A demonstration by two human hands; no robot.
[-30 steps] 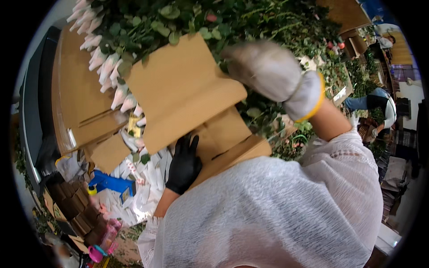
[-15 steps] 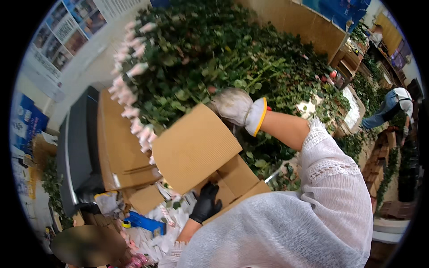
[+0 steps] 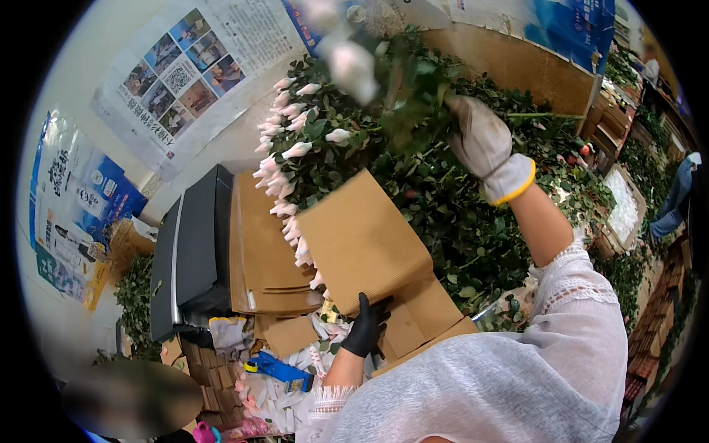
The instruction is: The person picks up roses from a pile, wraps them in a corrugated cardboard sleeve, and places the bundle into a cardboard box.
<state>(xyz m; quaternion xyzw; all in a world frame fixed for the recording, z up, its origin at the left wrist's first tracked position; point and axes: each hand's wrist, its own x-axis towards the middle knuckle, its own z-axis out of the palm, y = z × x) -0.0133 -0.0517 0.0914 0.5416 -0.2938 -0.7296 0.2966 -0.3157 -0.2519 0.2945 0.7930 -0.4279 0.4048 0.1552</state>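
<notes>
My right hand (image 3: 480, 140), in a grey-white work glove with a yellow cuff, is raised over the rose pile. It is closed on a rose whose leaves are blurred; a pale pink bloom (image 3: 352, 70) shows smeared to the left. My left hand (image 3: 365, 326), in a black glove, is at the near edge of a bent corrugated cardboard sheet (image 3: 362, 240). Its thumb and fingers are apart, the thumb against the sheet and the fingertips partly hidden. Under the sheet sits an open cardboard piece (image 3: 425, 314) with folded sides.
Roses with pink heads (image 3: 273, 181) and green foliage (image 3: 473, 236) fill the bench. Stacked cardboard (image 3: 266, 236) leans by a dark grey box (image 3: 199, 247). A blue tape dispenser (image 3: 279, 369) lies among white scraps. Another person (image 3: 676, 196) stands far right; a blurred oval is lower left.
My right hand has lifted from beside the sheet up over the foliage, with a rose now in it. My left hand has turned, its thumb now upright against the sheet. The view has shifted.
</notes>
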